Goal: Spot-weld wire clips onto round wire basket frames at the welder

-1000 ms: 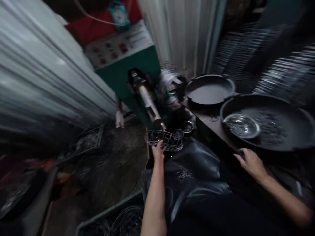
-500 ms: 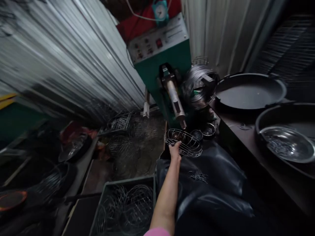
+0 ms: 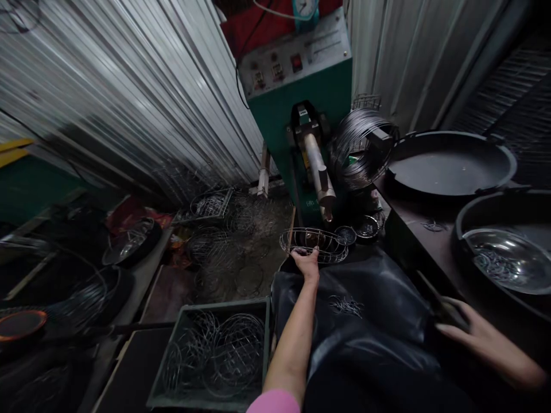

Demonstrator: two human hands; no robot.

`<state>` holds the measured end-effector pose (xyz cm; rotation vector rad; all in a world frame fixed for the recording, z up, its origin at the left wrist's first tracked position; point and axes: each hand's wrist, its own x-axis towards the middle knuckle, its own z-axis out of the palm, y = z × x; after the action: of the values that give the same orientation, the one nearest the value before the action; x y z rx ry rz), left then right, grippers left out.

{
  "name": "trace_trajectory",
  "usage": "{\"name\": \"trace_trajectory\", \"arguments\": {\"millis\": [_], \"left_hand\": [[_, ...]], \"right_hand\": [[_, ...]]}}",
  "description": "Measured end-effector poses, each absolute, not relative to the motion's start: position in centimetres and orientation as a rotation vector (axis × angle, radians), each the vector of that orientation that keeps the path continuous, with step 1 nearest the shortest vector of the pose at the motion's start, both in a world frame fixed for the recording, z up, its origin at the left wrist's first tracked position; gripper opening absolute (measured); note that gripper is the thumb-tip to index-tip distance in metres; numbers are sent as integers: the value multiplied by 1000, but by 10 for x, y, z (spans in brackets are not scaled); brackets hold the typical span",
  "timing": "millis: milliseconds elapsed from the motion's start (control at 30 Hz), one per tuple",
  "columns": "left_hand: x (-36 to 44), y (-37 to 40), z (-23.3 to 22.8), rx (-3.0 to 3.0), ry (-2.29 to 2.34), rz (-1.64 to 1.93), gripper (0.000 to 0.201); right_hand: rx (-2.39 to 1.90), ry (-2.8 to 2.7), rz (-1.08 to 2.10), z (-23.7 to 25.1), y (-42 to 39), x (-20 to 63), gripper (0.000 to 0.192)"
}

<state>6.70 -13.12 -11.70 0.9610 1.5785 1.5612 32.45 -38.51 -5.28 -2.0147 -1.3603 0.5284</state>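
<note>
My left hand (image 3: 307,263) is closed on the near rim of a round wire basket (image 3: 336,256). The basket is held tilted just below the tip of a metal arm (image 3: 319,166) on a green machine (image 3: 271,123); I cannot tell whether they touch. Low on the right, my right hand (image 3: 477,335) is closed around a dark, slender tool (image 3: 450,312), whose kind is too dim to make out. Short bent wire pieces (image 3: 346,306) lie on the black apron (image 3: 379,287) over my lap.
A green crate (image 3: 181,344) of wire rings and grids stands at lower left. Coiled wire (image 3: 359,152) hangs beside the machine. On the right bench are a large black pan (image 3: 447,166) and another pan (image 3: 458,229) holding a metal bowl (image 3: 534,258) with small wire pieces.
My right hand has come into view at the right with the dark tool. The wire basket in my left hand has turned and shifted slightly left relative to the machine arm.
</note>
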Motion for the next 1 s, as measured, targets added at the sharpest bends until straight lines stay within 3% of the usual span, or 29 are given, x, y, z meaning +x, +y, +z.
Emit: {"name": "trace_trajectory", "arguments": {"millis": [67,233,333,467,700,833,1000], "left_hand": [[64,-136,-117,1028,1649,1553,50],[57,-145,-108,1057,1797,1491,52],[55,-149,-102,1112,1805,1504,51],[52,-151,-100,1203,1818,1511,50],[51,-142,-113,936,1651,1525,49],[51,-139,-116,691,1461,1399,46],[57,-137,-111,743,1480,1375,46]], "right_hand": [[-1904,-1485,633,-40,-358,302,39],[-1585,-1755,20,-14,-298,250,48],[-1625,-1936,-105,-28,-284,240,47],[-1802,-2099,-140,-47,-281,244,46],[-1615,-1841,-22,-3,-294,236,48],[-1701,-1777,157,-26,-318,260,46],[-1845,-1777,145,-43,-336,288,43]]}}
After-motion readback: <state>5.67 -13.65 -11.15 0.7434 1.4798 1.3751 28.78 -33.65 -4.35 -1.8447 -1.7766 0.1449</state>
